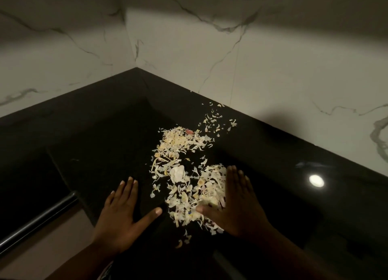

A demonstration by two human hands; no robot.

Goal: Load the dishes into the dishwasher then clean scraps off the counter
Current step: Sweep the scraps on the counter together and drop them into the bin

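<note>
**Head view: two flat hands flank a spill of scraps on the black counter**

Head view, lower left of the frame: a dark metal bar handle (39, 219) runs diagonally below the counter's edge. Just right of it, the left hand (123, 214) lies flat on the glossy black counter (94, 133), fingers straight and spread, holding nothing. At center, pale peel scraps (180, 174) are strewn from mid-frame toward the lower middle, thinning toward the marble backsplash (273, 59). The right hand (237, 204), fingers straight and together, presses against the pile's right edge, grasping nothing. At right, a ceiling light's reflection (316, 180) shines on the counter.
</note>
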